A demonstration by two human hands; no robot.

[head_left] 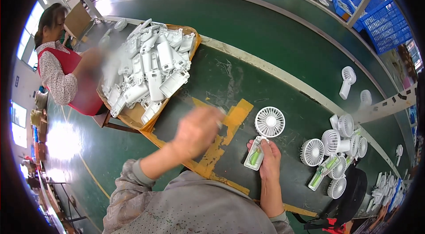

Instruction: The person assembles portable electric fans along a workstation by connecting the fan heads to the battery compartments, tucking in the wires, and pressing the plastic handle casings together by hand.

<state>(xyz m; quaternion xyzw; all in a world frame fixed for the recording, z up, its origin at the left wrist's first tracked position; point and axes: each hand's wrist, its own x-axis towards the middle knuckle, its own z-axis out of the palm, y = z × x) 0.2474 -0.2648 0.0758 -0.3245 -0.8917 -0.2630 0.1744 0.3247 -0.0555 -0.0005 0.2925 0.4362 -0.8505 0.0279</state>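
A white handheld fan [270, 122] lies with its round grille on the dark worktable. My right hand [270, 156] is closed round its handle, thumb on top. The handle is uncovered and shows a green battery [255, 158] and thin wires inside. My left hand [197, 131] hovers over the table to the left of the fan, near yellow tape [237, 114]. Motion smears its fingers, so whether they hold anything is hidden. Left of it stands a carton [195, 41] heaped with white plastic handle covers [155, 81].
Several white fans [312, 152], some with green batteries showing, are piled to the right beside a black bag [349, 192]. A green conveyor belt [248, 30] runs beyond the table. A co-worker in a red apron [66, 61] reaches toward the carton. Blue crates [385, 26] stand far right.
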